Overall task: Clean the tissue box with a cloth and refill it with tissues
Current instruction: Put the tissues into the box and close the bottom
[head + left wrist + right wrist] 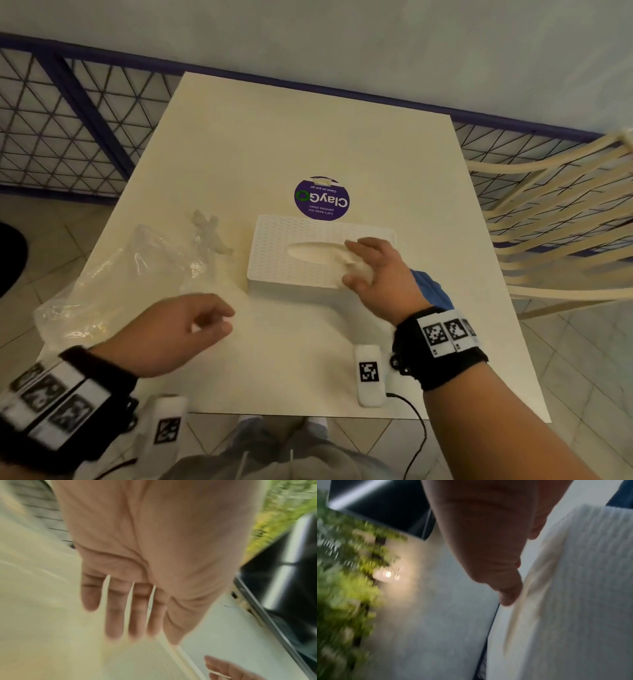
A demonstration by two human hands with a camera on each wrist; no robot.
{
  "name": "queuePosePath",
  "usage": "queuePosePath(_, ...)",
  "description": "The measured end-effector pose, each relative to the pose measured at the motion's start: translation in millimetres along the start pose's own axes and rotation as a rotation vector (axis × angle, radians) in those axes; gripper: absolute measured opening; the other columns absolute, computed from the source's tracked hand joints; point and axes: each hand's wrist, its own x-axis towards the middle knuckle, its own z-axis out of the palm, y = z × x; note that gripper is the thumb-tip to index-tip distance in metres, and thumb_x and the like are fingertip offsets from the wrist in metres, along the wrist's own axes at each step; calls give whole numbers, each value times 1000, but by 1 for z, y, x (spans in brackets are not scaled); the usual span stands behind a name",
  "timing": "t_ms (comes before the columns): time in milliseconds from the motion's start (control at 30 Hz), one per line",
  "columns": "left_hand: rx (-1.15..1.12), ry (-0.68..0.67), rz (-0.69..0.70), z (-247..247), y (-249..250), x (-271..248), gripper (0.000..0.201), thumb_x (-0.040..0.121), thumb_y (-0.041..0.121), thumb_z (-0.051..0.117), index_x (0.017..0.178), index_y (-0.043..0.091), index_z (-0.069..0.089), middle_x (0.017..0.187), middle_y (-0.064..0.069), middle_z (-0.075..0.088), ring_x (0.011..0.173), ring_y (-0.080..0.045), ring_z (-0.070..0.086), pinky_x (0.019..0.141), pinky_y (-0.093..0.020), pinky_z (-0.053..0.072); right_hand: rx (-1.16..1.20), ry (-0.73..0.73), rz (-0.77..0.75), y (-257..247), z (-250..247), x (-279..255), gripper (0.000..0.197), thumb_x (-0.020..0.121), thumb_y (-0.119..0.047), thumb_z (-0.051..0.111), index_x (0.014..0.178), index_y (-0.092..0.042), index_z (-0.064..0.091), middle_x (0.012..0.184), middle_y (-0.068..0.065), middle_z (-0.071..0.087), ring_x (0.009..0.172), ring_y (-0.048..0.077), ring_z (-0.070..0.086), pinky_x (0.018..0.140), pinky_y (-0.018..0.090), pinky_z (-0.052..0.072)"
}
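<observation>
The white textured tissue box [284, 240] lies flat in the middle of the cream table [308, 137], slot up, with tissue [315, 253] showing in the slot. My right hand [354, 265] rests on the box's right end, index finger and thumb spread, fingers touching the tissue there. In the right wrist view a fingertip [508, 595] touches the tissue fold [530, 601] beside the box top [590, 588]. My left hand [224, 320] hovers over the table left of the box, relaxed and holding nothing; its fingers [133, 615] are straight. A blue cloth [432, 287] lies behind my right wrist.
A crumpled clear plastic bag [137, 274] lies on the table's left side. A round purple sticker [322, 198] sits just beyond the box. A cream slatted chair [555, 222] stands to the right, and a blue mesh railing [68, 120] runs along the far left.
</observation>
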Motion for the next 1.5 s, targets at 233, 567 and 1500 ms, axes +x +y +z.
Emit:
queuePosePath(233, -101, 242, -128, 14, 38, 112, 66, 95, 45, 42, 151, 28, 11, 151, -11, 29, 131, -27, 39, 107, -38, 34, 216, 25, 472, 30, -29, 24, 57, 100, -46, 32, 153, -25, 21, 150, 12, 42, 133, 30, 45, 105, 31, 35)
queuePosePath(567, -108, 234, -160, 28, 31, 136, 63, 97, 46, 33, 148, 41, -4, 155, -4, 28, 134, -28, 41, 107, -39, 33, 248, -63, 414, 45, -21, 26, 50, 104, -36, 26, 153, -35, 15, 147, 6, 46, 130, 28, 46, 90, 20, 29)
queuePosePath(1500, 439, 192, -305, 20, 60, 167, 59, 98, 34, 11, 149, 14, -13, 158, 1, -19, 147, -22, -1, 117, -51, 5, -209, 116, 150, -24, 25, 63, 42, 98, -36, 40, 125, -8, 56, 161, 14, 8, 146, 34, 13, 120, 47, 10)
